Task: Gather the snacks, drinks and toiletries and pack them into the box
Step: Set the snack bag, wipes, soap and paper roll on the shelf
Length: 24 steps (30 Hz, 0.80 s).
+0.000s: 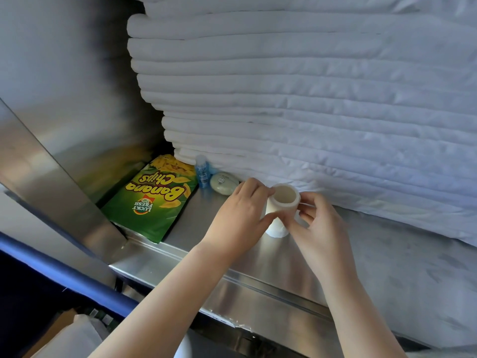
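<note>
A white paper cup (283, 202) stands on the steel shelf (258, 275) with its open mouth up, seemingly atop another white cup (277, 229). My left hand (240, 215) grips its left side with thumb and fingers. My right hand (316, 218) pinches its right rim and side. To the left lie a green bag of banana chips (152, 197), a small blue bottle (203, 174) standing upright, and a pale green oval soap (224, 183).
A tall stack of folded white linens (296, 86) fills the shelf behind and to the right. A slanted steel panel (51, 171) borders the left. Below left are a blue bar (67, 277) and white items.
</note>
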Tool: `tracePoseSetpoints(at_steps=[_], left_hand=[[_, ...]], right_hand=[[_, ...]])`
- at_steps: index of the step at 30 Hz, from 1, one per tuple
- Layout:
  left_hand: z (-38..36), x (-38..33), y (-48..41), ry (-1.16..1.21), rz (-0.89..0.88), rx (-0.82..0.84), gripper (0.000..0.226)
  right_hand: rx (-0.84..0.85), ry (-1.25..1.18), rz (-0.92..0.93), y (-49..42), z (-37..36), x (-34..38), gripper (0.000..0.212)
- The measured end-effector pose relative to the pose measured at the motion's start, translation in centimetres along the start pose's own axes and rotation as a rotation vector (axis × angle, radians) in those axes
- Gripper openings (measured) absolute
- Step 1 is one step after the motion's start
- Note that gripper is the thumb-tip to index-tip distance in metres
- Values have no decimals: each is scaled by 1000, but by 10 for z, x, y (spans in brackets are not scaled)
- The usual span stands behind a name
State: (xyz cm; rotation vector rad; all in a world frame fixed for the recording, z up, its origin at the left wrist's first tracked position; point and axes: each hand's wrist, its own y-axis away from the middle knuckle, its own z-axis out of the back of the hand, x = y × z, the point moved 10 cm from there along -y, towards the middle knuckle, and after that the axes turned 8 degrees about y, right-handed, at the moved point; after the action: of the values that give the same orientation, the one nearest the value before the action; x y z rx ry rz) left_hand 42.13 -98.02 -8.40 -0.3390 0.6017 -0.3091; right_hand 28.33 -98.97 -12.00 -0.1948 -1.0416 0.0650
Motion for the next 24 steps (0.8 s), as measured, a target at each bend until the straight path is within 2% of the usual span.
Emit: tracePoseSetpoints(at_steps=[6, 11, 17, 24], left_hand=[[6, 4, 4, 30, -14, -24, 38], [9, 5, 10, -5, -65, -63, 43], [4, 8, 9, -25, -74, -54, 47], [-10, 24, 18, -25, -44, 14, 44]], right_hand=[[10, 49, 71, -9, -9, 2, 42], [118, 71, 161, -25, -21, 6, 44], [267, 5, 160, -49, -42, 2, 42], [235, -47, 195, -63, -54, 13, 37]])
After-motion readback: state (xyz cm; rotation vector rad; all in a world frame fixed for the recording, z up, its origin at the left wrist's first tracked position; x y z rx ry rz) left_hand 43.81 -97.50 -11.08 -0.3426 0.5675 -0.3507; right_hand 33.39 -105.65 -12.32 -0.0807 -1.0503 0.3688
